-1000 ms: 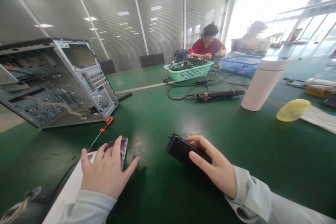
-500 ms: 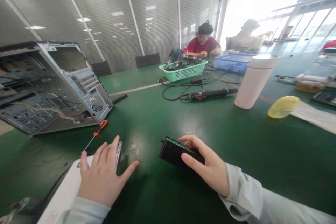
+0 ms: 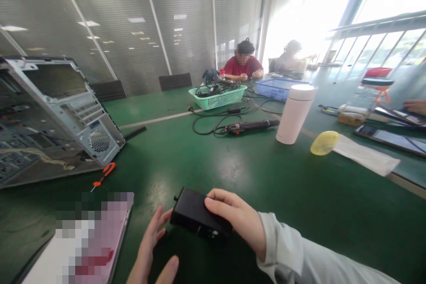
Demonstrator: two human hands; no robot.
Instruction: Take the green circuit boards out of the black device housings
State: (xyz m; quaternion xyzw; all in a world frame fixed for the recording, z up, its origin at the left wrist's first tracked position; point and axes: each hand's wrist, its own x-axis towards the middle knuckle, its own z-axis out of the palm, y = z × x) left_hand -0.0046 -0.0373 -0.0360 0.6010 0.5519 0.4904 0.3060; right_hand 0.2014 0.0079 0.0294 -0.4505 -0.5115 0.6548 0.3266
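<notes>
My right hand (image 3: 233,213) grips a black plastic-looking electronic box (image 3: 196,206) by its right end, thumb on top. The box is held just over or on the green table (image 3: 253,173); I cannot tell which. Its broad dark face is turned up, and small fittings show along the near side. My left hand (image 3: 155,242) is beside the box's left end, fingers and thumb apart, holding nothing; its fingertips come close to the box, and contact is unclear. Left of that hand lies a flat, blurred pink-and-white item (image 3: 103,230).
An opened computer case (image 3: 66,120) stands at left, with an orange-handled screwdriver (image 3: 105,173) before it. Further off are a green basket of cables (image 3: 219,99), a corded black electric screwdriver (image 3: 251,127), a pink tumbler (image 3: 294,117), a yellow object (image 3: 324,143) and a blue basket (image 3: 274,90). Co-workers sit beyond.
My left hand has left the flat item and come over to the box. My right hand has turned the box, so the green circuit board no longer shows. The view has swung right.
</notes>
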